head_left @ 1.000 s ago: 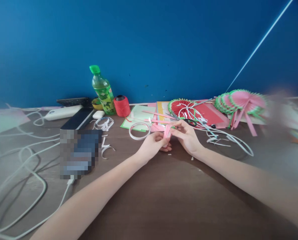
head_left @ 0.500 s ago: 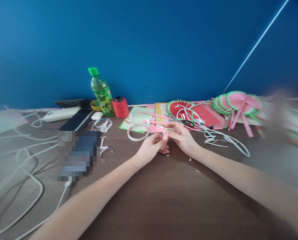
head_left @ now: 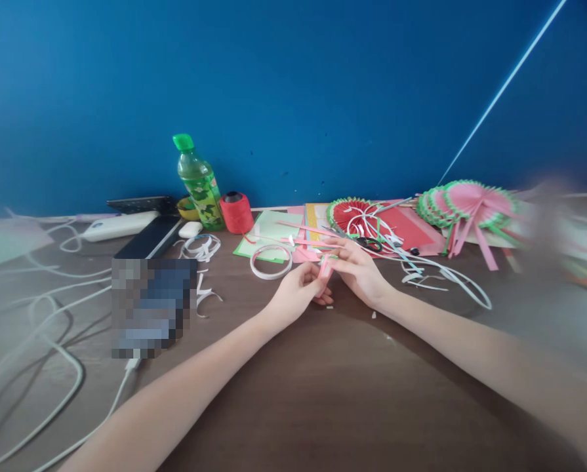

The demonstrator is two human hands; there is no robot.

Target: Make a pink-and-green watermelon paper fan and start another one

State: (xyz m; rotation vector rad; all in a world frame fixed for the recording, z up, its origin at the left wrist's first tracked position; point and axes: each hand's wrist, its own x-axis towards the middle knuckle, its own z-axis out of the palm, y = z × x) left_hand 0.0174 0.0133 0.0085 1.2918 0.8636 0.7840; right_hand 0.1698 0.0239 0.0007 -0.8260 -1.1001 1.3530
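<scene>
Between my two hands is a small folded strip of pink paper [head_left: 325, 266] with a bit of green at its top edge. My left hand [head_left: 300, 287] pinches it between thumb and fingers from the left. From the right, my right hand [head_left: 356, 270] has its thumb and fingertips closed on the paper's upper end. Fingers cover much of the paper. Just left of the hands a roll of white tape [head_left: 252, 263] lies flat. Behind them are scissors [head_left: 368, 244] with black handles and pink paper strips [head_left: 303, 241].
A green-capped bottle [head_left: 199, 183] and a red thread spool [head_left: 237, 213] stand by the blue wall. Pink-and-green pleated paper fans [head_left: 475, 204] lie at the right, a red pleated one [head_left: 355, 219] behind the hands. A blurred phone [head_left: 155, 308] and white cables [head_left: 79, 373] are left.
My right fingers have shifted slightly at the paper's top, and more of its green edge shows. Both hands stay in nearly the same place.
</scene>
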